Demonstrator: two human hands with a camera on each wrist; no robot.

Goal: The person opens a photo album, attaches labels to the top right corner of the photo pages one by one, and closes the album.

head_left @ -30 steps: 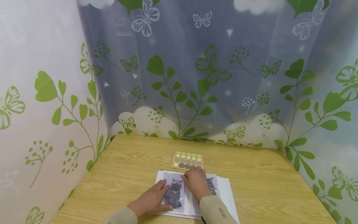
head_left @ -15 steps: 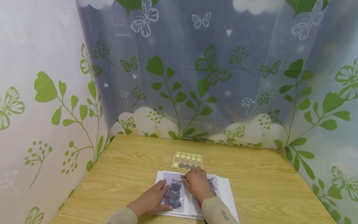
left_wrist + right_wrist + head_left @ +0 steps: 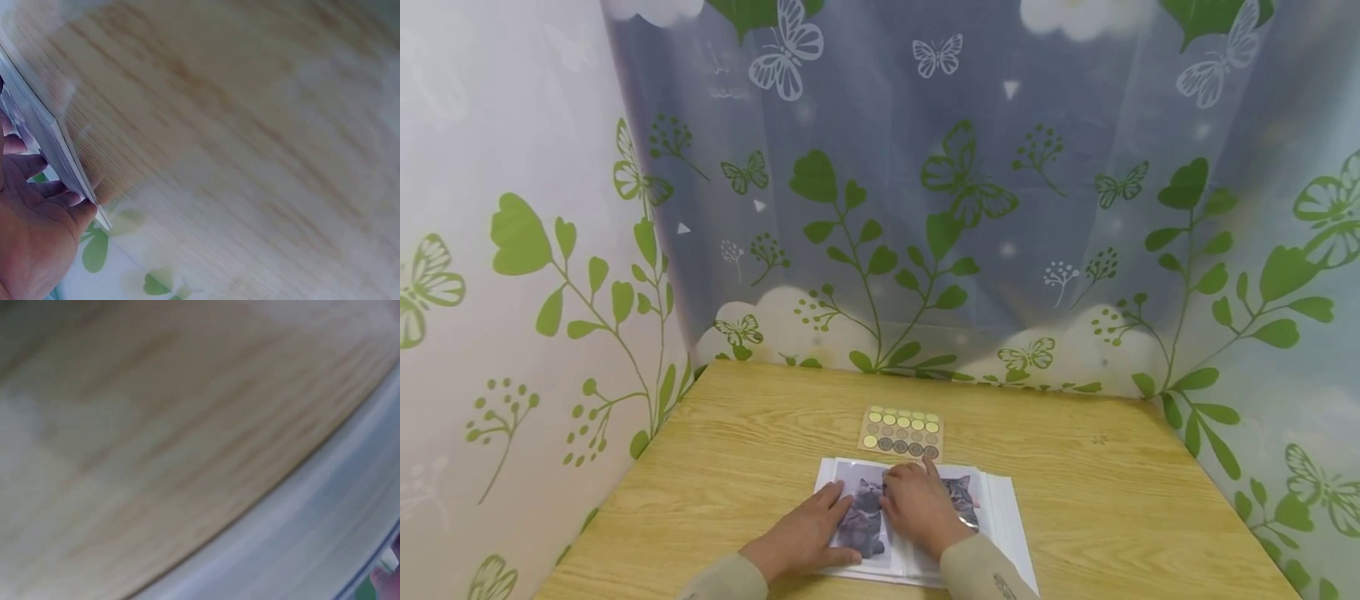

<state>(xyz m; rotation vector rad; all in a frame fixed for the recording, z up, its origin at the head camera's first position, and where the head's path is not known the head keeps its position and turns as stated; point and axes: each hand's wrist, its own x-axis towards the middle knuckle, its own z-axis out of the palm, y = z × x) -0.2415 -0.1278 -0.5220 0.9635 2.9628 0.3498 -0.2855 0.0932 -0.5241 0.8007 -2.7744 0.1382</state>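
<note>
A white photo album (image 3: 1015,525) lies spread on the wooden table (image 3: 1112,500). Its left page shows a grey kitten photo (image 3: 863,533). The right page has a tabby kitten photo (image 3: 958,492), partly behind my right hand. My left hand (image 3: 801,529) rests on the left page with fingers extended, the thumb along the bottom; the left wrist view shows this hand (image 3: 37,212) at the album edge (image 3: 69,156). My right hand (image 3: 919,504) has its fingers bent and bunched over the first photo's upper right; what lies under the fingertips is hidden.
A brown card (image 3: 862,429) with rows of yellow and grey round stickers lies just beyond the album. Cloth with leaf and butterfly prints (image 3: 880,208) hangs around the table's back and sides.
My right hand has shifted slightly down and left over the kitten photo. A small dark round sticker showed at its fingertips earlier; now it is hidden. My left hand stays put.
</note>
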